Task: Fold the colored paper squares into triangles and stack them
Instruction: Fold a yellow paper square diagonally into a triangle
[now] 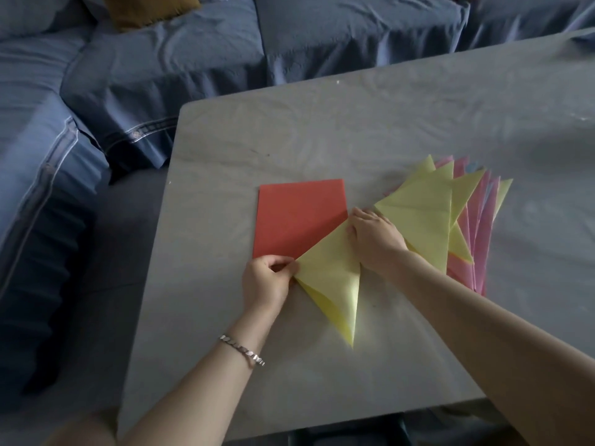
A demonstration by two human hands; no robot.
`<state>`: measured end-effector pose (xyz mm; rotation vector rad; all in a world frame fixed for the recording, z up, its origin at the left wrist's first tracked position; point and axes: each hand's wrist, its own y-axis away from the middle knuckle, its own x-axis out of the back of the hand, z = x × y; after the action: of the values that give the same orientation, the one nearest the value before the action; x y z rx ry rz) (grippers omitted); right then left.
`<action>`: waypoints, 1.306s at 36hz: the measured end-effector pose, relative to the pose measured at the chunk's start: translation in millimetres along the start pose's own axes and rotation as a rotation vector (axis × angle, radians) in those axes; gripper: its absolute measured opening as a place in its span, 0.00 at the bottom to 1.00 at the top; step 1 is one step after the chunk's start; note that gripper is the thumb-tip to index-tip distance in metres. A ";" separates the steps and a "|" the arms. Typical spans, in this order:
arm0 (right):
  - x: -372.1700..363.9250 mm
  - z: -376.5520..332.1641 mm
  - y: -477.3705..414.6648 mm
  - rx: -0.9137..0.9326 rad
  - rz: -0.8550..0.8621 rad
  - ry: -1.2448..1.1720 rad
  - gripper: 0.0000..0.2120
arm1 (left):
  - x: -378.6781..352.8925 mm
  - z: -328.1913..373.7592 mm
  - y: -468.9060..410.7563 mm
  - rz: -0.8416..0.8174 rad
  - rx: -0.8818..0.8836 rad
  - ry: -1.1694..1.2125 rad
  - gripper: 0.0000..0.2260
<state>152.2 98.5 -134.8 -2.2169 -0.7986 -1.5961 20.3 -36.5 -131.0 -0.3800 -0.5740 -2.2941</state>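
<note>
A yellow paper folded into a triangle (331,278) lies on the table, its lower tip pointing toward me. My left hand (269,280) pinches its left corner. My right hand (375,238) presses down on its upper right corner with curled fingers. Under the triangle's top edge lies a red paper square (296,217), flat and unfolded. To the right sits a fanned stack of folded triangles (450,214), yellow ones on top and pink ones beneath.
The papers lie on a grey table (322,140) covered with a creased cloth. A blue sofa (161,59) wraps round the far and left sides. The table's near edge runs below my forearms.
</note>
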 end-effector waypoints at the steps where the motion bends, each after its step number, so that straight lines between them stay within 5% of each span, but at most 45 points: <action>1: -0.1 0.3 -0.3 -0.001 0.002 -0.003 0.16 | -0.2 0.0 -0.2 0.002 0.000 0.000 0.10; 19: 8.1 13.3 70.4 0.104 -0.325 -0.026 0.55 | -3.0 -2.3 -2.3 0.029 -0.007 0.010 0.11; 27: 4.5 5.1 104.2 0.224 -0.396 0.143 0.61 | -2.9 -3.4 -2.1 0.033 -0.033 0.010 0.11; 32: 3.6 2.0 114.2 0.247 -0.414 0.074 0.57 | -3.2 -3.6 0.0 0.050 -0.044 0.012 0.11; 35: 7.8 -2.7 114.1 0.210 -0.422 -0.163 0.47 | -3.1 0.8 3.7 0.070 -0.074 0.056 0.04; 40: 17.4 -8.8 104.8 0.062 -0.069 -0.697 0.28 | 1.9 20.1 15.0 0.058 -0.115 0.238 0.02; 47: 44.5 -5.0 93.3 -0.210 0.085 -1.201 0.13 | 4.5 44.5 19.8 -0.041 -0.149 0.372 0.07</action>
<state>213.8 32.7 -83.9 -3.2322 -0.7508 -0.1389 35.9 -29.2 -85.2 -0.0062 -0.2269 -2.3739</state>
